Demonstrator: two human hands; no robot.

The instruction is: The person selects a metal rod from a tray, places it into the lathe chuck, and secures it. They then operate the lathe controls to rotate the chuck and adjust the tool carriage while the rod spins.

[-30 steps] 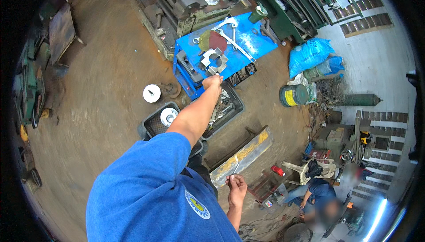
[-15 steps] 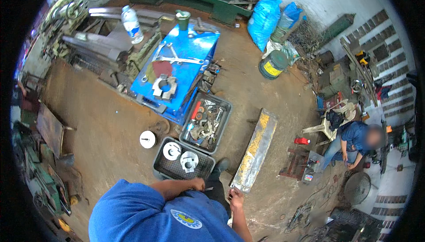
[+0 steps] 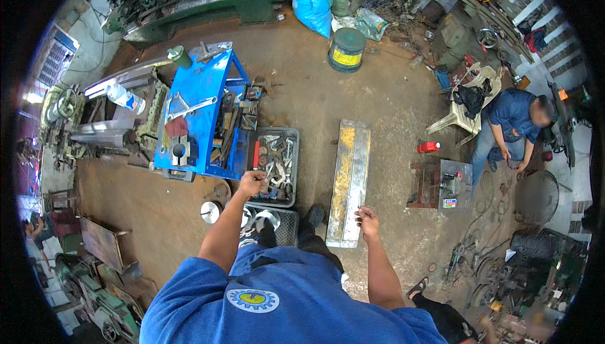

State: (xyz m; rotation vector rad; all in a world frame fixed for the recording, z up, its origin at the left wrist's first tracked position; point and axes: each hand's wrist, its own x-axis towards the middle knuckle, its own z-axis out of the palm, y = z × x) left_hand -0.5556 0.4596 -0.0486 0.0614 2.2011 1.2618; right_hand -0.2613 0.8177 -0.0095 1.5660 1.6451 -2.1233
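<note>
My left hand (image 3: 253, 184) is closed at the left edge of a dark crate (image 3: 295, 166) of metal tools and parts. A thin piece seems to stick out of its fingers, too small to make out. My right hand (image 3: 367, 223) has its fingers curled together in front of a long metal channel (image 3: 348, 180) with worn yellow paint, lying on the floor. Whatever those fingers hold is hidden. Whether that hand touches the channel, I cannot tell. A second black crate (image 3: 288, 227) with round silver parts sits by my feet, partly covered by my left arm.
A blue table (image 3: 200, 108) with wrenches stands ahead left, beside lathe parts. Farther off are a green bucket (image 3: 346, 50) and a blue sack (image 3: 311, 0). At right, a person (image 3: 513, 123) sits near a small metal stand (image 3: 455, 183) and a red bottle (image 3: 428, 147). Another person's sandalled foot (image 3: 418, 287) is at lower right.
My left hand has moved forward from beside my body to the tool crate. My right arm has swung outward to the right. The whole view has turned, and a foot now shows at lower right.
</note>
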